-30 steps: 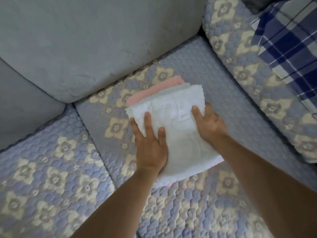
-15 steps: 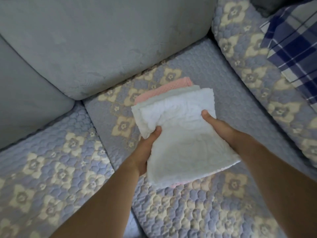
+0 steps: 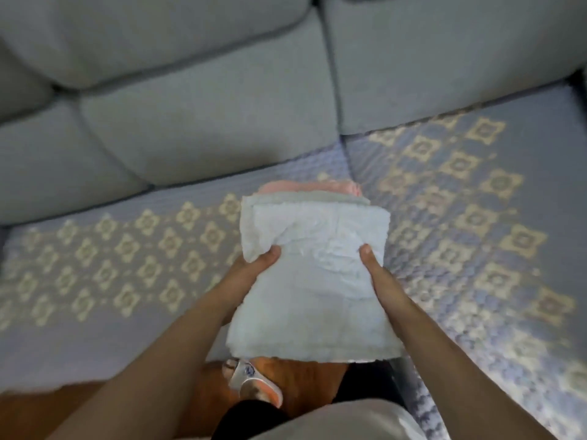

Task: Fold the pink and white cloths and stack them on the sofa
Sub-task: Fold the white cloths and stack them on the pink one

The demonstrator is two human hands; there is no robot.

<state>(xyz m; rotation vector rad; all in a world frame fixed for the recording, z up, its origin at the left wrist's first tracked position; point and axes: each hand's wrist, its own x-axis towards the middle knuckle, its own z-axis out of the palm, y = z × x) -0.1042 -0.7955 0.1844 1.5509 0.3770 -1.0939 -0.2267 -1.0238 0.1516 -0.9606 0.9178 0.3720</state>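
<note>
I hold a folded stack of cloths in the air above the sofa seat (image 3: pixel 127 281). The white cloth (image 3: pixel 314 281) lies on top, thick and textured. The pink cloth (image 3: pixel 305 187) sits underneath, only its far edge showing. My left hand (image 3: pixel 254 268) grips the stack's left side, thumb on top and fingers hidden below. My right hand (image 3: pixel 378 274) grips the right side the same way. The stack's near end hangs past the seat's front edge.
Grey back cushions (image 3: pixel 190 122) run along the top. The seat wears a quilted blue cover with cream flowers (image 3: pixel 460 217). Below the stack are a brown floor (image 3: pixel 305 382) and a foot in a sandal (image 3: pixel 254 382).
Both hands went from pressing flat on the stack to gripping its sides and lifted it off the seat. The view swung left; the plaid cloth is out of sight.
</note>
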